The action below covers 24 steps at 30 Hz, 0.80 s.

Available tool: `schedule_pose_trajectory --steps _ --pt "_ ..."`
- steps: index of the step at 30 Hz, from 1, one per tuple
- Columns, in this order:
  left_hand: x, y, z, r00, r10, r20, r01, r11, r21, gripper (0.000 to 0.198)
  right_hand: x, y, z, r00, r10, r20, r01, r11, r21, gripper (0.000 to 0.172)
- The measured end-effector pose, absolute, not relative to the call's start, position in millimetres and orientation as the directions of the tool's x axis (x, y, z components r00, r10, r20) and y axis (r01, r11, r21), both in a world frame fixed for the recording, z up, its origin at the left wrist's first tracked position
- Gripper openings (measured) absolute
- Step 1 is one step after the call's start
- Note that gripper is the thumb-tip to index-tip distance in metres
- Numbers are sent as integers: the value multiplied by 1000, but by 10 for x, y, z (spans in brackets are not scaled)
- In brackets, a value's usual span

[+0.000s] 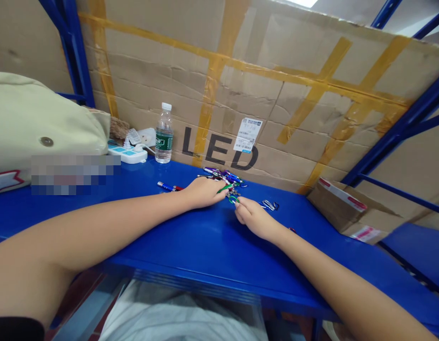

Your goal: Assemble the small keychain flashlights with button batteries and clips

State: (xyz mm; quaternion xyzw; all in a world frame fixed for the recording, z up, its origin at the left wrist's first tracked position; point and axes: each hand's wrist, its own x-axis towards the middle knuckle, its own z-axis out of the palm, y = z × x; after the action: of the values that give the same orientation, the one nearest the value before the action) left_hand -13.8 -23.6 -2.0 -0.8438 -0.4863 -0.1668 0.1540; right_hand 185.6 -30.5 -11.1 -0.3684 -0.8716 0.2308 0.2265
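Note:
My left hand [205,192] is closed at the front of a pile of small shiny metallic pieces [233,177], mostly blue and purple. A slim green metallic tube [225,188] sticks out from its fingers; its exact kind is too small to tell. My right hand [254,217] pinches a green carabiner [233,200] between thumb and fingers, just in front of the left fingertips. Small silvery bits [234,192] lie between the two hands. Silver carabiners [269,205] rest beyond the right hand. Blue and red tubes [166,186] lie left of my left hand.
A water bottle [164,137] stands at the back beside a white power strip [129,154]. A pale bag [38,118] sits on the left of the blue table [191,246]. An open cardboard box [347,208] is on the right. A large taped cardboard sheet [151,71] rises behind.

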Motion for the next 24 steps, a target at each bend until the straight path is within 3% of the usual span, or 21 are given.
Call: schedule_pose_trajectory --steps 7,24 --pt "-92 -295 -40 568 698 436 809 -570 -142 35 1958 -163 -84 -439 839 321 556 535 -636 29" --pt "-54 -271 -107 620 649 441 781 -569 -259 38 1907 -229 -96 -502 827 255 575 539 -615 33"
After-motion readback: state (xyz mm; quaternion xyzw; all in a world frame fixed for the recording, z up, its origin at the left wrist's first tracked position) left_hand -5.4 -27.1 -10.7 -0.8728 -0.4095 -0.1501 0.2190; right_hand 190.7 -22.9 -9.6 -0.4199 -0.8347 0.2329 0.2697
